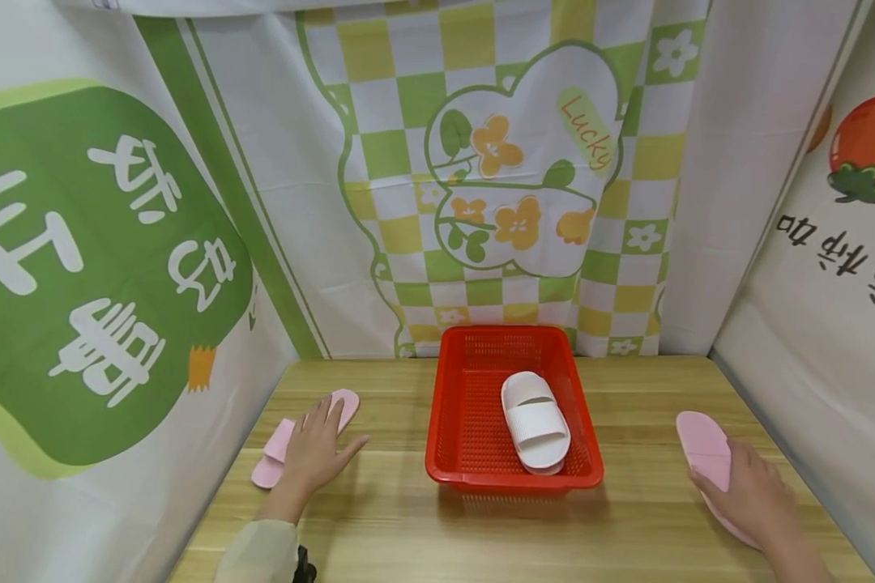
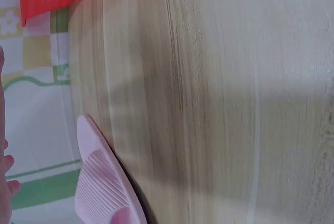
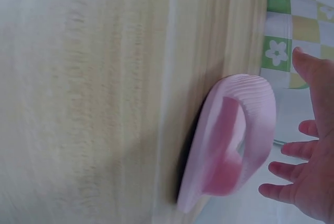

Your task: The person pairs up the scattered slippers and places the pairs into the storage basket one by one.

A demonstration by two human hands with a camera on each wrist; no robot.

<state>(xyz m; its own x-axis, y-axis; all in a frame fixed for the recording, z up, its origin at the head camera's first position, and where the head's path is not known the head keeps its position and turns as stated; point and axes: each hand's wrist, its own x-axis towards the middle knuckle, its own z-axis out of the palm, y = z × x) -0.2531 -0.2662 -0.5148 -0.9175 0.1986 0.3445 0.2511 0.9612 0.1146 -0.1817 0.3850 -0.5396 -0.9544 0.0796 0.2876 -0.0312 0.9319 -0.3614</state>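
Note:
On the left part of the table lies a pink slide slipper (image 1: 279,441), seen in the left wrist view with its ribbed strap up. My left hand (image 1: 313,445) is over it with fingers extended, hiding its middle in the head view. Another pink slide slipper (image 3: 229,135) rests on the right side of the table, sole down. Beside and above it is my right hand (image 1: 758,494); in the right wrist view its fingers (image 3: 292,172) are spread and apart from the slipper. Neither hand holds anything.
A red plastic basket (image 1: 443,405) stands at the middle back of the wooden table (image 1: 379,526). Inside, toward its right, lies a white slide slipper (image 1: 535,421), with another white edge showing under it. Printed cloths (image 1: 379,146) hang behind and on both sides.

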